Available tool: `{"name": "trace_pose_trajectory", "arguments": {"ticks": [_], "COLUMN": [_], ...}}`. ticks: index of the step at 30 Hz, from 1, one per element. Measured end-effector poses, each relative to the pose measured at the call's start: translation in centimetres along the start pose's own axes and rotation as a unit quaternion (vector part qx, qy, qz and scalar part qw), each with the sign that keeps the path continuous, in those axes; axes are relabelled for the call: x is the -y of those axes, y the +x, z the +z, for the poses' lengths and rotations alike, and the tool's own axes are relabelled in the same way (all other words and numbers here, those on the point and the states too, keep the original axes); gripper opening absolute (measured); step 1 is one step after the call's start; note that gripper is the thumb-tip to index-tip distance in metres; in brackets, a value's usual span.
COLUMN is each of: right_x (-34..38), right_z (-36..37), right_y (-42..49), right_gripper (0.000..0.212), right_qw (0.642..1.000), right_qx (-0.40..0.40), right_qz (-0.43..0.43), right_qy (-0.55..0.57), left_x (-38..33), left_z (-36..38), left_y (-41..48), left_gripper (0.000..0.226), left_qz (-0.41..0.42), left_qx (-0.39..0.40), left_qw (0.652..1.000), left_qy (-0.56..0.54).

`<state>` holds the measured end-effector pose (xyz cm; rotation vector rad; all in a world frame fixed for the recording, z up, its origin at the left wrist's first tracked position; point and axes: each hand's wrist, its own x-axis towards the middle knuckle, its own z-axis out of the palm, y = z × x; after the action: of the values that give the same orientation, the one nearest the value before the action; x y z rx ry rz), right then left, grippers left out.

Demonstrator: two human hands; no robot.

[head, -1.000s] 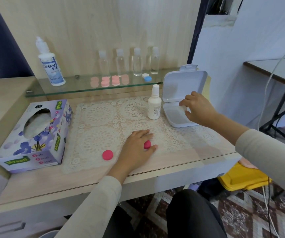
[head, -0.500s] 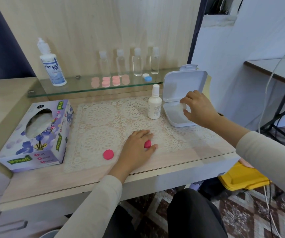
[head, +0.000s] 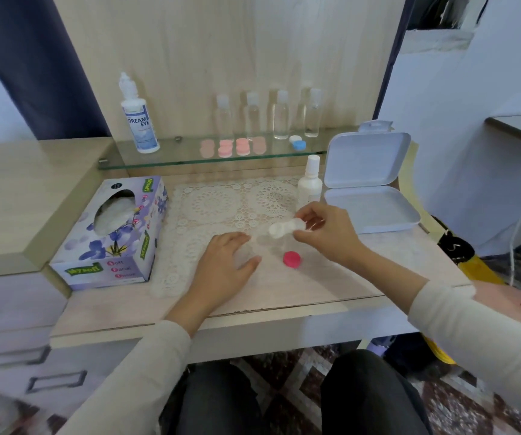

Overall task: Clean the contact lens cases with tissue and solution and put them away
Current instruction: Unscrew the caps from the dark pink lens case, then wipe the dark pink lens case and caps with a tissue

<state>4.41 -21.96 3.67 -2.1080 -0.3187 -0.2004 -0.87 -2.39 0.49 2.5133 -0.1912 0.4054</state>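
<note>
Where the right hand pinches it, the lens case runs left-right.

Single head-worn view, facing forward-down over desk, close range.

1. The left sleeve is long, cream-coloured and plain, ending at the wrist.
2. The right sleeve is of the same cream cloth, also reaching the wrist.
3. The left hand and the right hand are bare.
4. Dark trousers cover both thighs.
</note>
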Motion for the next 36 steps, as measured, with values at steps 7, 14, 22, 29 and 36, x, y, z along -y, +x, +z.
{"name": "trace_pose_trajectory", "arguments": {"ticks": [7,14,22,29,36], "right_x": [0.3,-0.1,2.6,5.2,5.5], "right_z": [4.2,4.9,6.2,11.1,14.1], "right_y": [-0.5,-0.3,1.3,4.4,5.9], "right_gripper": [0.018,0.026,0.026,0.041,0.036], "right_qw": [0.995,0.986,0.986,0.952,0.917], "right_qx": [0.082,0.097,0.087,0.183,0.257], "right_qz": [-0.011,-0.043,-0.095,-0.107,-0.135], "right_qy": [-0.053,-0.126,-0.108,-0.222,-0.273], "left_x": [3.2,3.3,2.8,5.1,10.5], "left_z": [-2.4,-2.4,-5.1,-12.6,-16.7], "left_y": [-2.5,-2.6,-1.7,0.8,3.2], "left_gripper": [0.074,0.095,0.051,0.034,0.023], "left_qz": [-0.037,-0.025,-0.018,-0.008,-0.118], "left_qx": [0.069,0.079,0.010,-0.094,-0.025], "left_qw": [0.995,0.993,1.000,0.993,0.980], "left_qy": [0.053,0.080,0.001,0.074,0.161]}}
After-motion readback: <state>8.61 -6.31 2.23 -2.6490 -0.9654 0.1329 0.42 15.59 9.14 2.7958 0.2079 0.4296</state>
